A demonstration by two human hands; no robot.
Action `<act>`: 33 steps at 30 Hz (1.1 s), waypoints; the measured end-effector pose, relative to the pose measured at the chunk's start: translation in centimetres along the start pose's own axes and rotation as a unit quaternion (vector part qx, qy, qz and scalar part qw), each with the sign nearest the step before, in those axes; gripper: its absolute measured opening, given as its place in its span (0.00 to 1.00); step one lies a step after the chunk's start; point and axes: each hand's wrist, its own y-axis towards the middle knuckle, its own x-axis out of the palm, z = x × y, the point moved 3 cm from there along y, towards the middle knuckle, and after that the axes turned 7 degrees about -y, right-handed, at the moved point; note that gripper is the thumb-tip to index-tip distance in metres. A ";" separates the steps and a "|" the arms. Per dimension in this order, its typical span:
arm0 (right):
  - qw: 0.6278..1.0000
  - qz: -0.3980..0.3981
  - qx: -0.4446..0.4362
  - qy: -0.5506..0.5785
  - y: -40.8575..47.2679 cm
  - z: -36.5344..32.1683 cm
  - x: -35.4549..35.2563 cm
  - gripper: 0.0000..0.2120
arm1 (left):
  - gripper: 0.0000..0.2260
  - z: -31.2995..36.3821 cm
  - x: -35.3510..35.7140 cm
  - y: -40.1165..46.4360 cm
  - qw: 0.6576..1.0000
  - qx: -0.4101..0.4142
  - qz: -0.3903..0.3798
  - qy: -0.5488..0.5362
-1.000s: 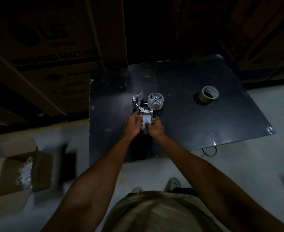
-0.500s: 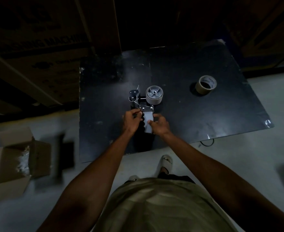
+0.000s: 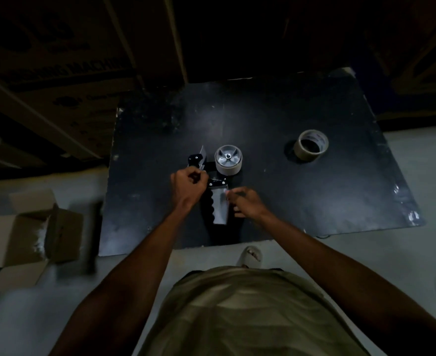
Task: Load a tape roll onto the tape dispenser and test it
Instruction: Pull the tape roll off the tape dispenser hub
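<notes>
A hand-held tape dispenser lies flat on the black table, its grey handle toward me and its grey spool wheel at the far end. My left hand rests curled against the dispenser's left side near its metal frame; what it pinches is hidden. My right hand lies just right of the handle with loosely curled fingers, holding nothing that I can see. A beige tape roll stands alone on the table to the right, well away from both hands.
An open cardboard box with white filler sits on the grey floor at the left. Large printed cartons are stacked behind the table. My sandalled foot shows under the table's near edge.
My right hand has come off the dispenser's handle and moved a little right. The handle now lies uncovered. My left hand stays at the frame. The camera view has shifted.
</notes>
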 end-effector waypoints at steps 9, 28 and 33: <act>0.997 0.073 -0.012 -0.002 4.4 -4.2 -5.1 0.19 | 0.09 3.4 3.9 3.7 0.997 0.018 -0.051 0.059; 0.992 0.050 0.062 0.102 6.7 -7.1 -4.7 0.17 | 0.20 2.4 7.4 9.1 0.959 -0.104 -0.233 0.125; 0.987 0.040 0.067 0.142 6.7 -6.9 -4.7 0.19 | 0.12 2.0 8.0 9.2 0.962 -0.144 -0.224 0.060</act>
